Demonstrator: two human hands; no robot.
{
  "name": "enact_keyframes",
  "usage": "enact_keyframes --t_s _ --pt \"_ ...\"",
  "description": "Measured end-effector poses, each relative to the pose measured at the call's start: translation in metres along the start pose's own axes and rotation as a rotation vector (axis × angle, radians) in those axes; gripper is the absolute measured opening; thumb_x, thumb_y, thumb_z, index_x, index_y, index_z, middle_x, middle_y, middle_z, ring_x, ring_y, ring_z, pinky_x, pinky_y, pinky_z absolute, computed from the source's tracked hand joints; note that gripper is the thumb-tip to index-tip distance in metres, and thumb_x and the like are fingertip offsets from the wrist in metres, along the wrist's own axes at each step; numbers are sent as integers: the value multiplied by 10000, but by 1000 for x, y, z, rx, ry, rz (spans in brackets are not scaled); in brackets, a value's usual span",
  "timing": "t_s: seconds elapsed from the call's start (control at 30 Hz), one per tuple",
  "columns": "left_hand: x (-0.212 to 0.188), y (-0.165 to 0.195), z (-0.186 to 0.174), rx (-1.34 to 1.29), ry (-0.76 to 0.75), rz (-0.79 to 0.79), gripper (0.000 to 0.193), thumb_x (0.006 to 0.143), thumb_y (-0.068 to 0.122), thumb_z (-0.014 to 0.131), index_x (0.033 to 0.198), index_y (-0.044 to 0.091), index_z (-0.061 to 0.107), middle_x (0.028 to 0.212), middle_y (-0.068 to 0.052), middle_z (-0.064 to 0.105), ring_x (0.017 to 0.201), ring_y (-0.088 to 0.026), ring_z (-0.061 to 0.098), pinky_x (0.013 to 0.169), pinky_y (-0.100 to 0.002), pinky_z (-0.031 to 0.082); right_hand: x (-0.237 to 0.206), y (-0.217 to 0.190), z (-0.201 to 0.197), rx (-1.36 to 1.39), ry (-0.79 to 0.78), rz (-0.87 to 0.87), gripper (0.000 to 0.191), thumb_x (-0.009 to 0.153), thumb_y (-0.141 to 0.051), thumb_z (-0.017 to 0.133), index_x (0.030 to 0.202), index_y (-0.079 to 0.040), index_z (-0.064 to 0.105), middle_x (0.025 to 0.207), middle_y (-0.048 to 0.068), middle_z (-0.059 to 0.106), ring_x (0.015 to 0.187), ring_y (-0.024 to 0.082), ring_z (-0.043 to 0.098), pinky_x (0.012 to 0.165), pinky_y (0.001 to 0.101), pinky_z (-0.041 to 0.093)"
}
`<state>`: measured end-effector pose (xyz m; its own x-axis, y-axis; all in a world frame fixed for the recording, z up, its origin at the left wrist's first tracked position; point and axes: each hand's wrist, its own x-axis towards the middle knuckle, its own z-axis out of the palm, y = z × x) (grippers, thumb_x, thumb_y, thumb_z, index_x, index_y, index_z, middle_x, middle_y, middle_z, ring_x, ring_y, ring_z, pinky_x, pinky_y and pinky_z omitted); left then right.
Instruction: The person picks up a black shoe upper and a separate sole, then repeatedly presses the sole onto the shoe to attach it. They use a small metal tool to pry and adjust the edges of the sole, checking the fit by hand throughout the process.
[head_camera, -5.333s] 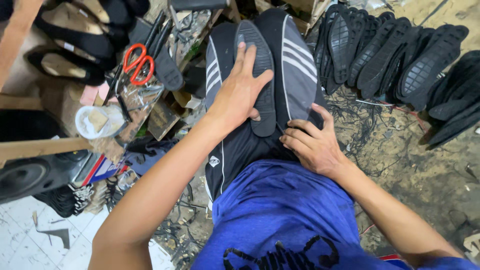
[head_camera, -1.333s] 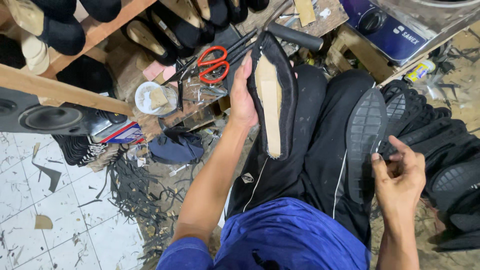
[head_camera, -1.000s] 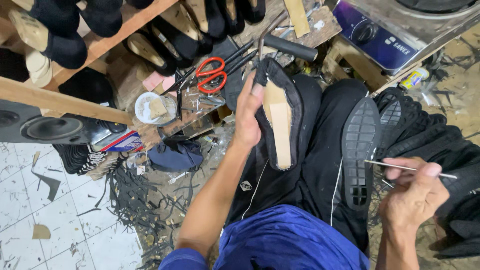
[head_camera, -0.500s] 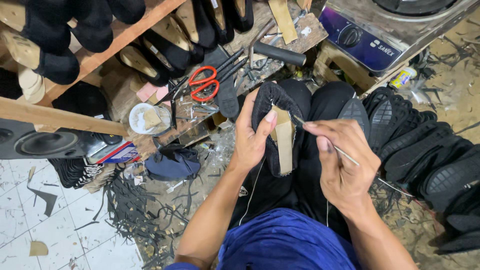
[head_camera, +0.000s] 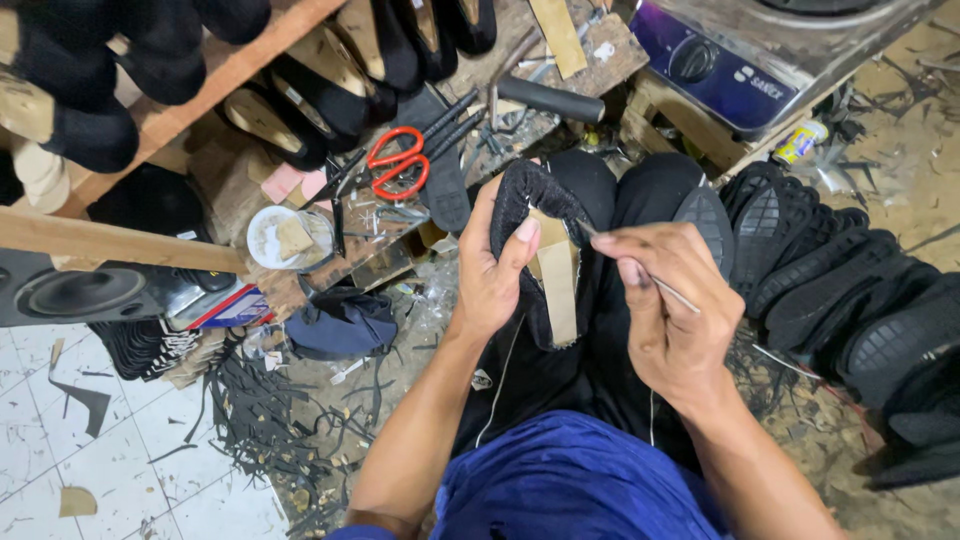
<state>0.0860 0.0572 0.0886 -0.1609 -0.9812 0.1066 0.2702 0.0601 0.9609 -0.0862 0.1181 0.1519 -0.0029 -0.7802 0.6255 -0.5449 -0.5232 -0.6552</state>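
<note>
My left hand (head_camera: 497, 272) grips a black shoe upper (head_camera: 527, 205) with a tan insole board (head_camera: 556, 285) facing up, held over my lap. My right hand (head_camera: 668, 310) pinches a thin metal needle-like tool (head_camera: 672, 292), its tip at the upper's edge beside my left thumb. A black rubber sole (head_camera: 706, 222) rests on my right knee, just behind my right hand. I wear black trousers and a blue shirt.
Red-handled scissors (head_camera: 398, 162) lie on a cluttered wooden bench with a small white cup (head_camera: 285, 238). Black soles (head_camera: 850, 310) are piled at right. A blue-fronted appliance (head_camera: 730, 62) stands at top right. Shoes hang on a wooden rack (head_camera: 200, 100); scraps litter the tiled floor.
My right hand came in from the right with the thin tool and now works at the upper's edge. My left hand turned the upper and gripped it closer to me.
</note>
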Motion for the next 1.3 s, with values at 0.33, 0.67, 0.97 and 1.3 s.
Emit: enact_keyframes --t_s 0.33,0.67,0.97,1.3 --pt "0 -9 -4 -16 21 9 426 1037 110 608 1446 21 528 1073 42 582 817 -18 459 722 -172 406 -1 4 0 25 -11 -14 59 1069 37 597 1051 45 652 1015 146 712 932 290 684 816 333 534" --pt "-2 0 0 85 -18 18 430 1028 119 599 1444 36 525 1125 35 603 874 -28 511 775 -186 459 2 -4 -7 74 46 27 109 1084 30 573 1060 42 679 1012 139 710 880 263 686 824 329 534" --pt "-6 4 6 62 -50 -5 472 1024 101 620 1477 30 508 1067 13 603 853 -44 522 775 -207 468 12 -6 -4 68 7 -59 55 1077 43 596 1058 38 647 1025 134 701 887 252 673 809 313 535" --pt "-6 4 5 103 -45 11 468 1016 86 604 1470 27 511 1168 11 615 881 -41 526 794 -204 475 11 -11 1 42 23 -19 75 1064 36 599 1072 32 673 1045 139 708 931 268 683 836 314 537"
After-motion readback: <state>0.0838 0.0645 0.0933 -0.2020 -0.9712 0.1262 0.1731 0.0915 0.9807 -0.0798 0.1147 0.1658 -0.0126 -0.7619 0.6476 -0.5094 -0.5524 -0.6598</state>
